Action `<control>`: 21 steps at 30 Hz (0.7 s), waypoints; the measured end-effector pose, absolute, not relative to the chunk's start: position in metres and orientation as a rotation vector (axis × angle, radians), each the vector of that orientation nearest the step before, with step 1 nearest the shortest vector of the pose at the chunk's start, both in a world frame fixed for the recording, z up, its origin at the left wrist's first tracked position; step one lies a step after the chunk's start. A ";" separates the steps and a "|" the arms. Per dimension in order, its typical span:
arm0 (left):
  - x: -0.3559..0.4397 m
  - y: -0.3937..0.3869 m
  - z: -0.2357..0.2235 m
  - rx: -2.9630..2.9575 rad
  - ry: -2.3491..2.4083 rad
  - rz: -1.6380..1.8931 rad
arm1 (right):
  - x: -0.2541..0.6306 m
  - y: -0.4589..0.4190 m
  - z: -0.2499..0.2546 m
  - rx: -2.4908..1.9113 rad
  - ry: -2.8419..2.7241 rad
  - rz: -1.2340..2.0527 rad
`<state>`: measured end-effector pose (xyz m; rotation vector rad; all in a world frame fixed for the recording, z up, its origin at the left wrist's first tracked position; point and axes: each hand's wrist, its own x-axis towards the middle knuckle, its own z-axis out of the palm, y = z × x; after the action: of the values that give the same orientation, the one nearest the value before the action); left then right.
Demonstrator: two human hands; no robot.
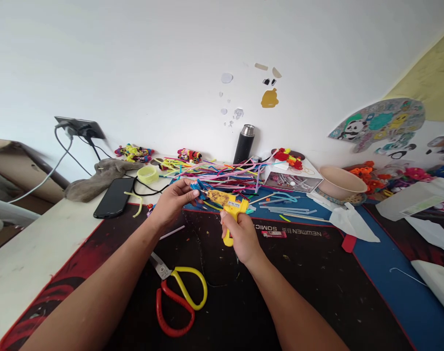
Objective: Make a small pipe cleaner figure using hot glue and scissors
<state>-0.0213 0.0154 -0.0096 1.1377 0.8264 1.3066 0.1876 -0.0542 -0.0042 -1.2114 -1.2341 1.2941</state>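
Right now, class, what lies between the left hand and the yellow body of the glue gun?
In the head view, a small blue piece, held by the left hand near the glue gun's nozzle.

A single view looks from the person's head, facing forward and tilted down across a white counter [70, 234]. The bare left forearm [112, 278] and bare right forearm [282, 297] enter along the bottom edge and reach away from the lens, which sits above them. Nearest lies a black rectangular mat with red edging [298, 282]; the yellow plastic glue gun [237, 208] is near mid-frame. Beyond, a plain white wall [152, 58] fills the upper part, faced nearly straight on. The coverage is wide.
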 end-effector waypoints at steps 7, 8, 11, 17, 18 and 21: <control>-0.023 0.016 -0.007 1.114 0.835 1.339 | 0.188 -0.056 -0.003 -1.208 -1.257 1.289; -0.023 0.016 -0.007 1.109 0.838 1.343 | 0.188 -0.056 -0.002 -1.209 -1.260 1.288; -0.023 0.016 -0.007 1.092 0.847 1.360 | 0.188 -0.057 -0.002 -1.220 -1.263 1.289; -0.023 0.016 -0.007 1.096 0.843 1.383 | 0.188 -0.057 -0.001 -1.222 -1.267 1.294; -0.023 0.016 -0.006 1.097 0.841 1.386 | 0.187 -0.057 -0.001 -1.225 -1.266 1.294; -0.023 0.017 -0.005 1.092 0.840 1.399 | 0.187 -0.057 0.000 -1.241 -1.263 1.294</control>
<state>-0.0235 0.0166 -0.0055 1.0921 0.8398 1.3993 0.1869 -0.0573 -0.0001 -1.2407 -1.2630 1.2939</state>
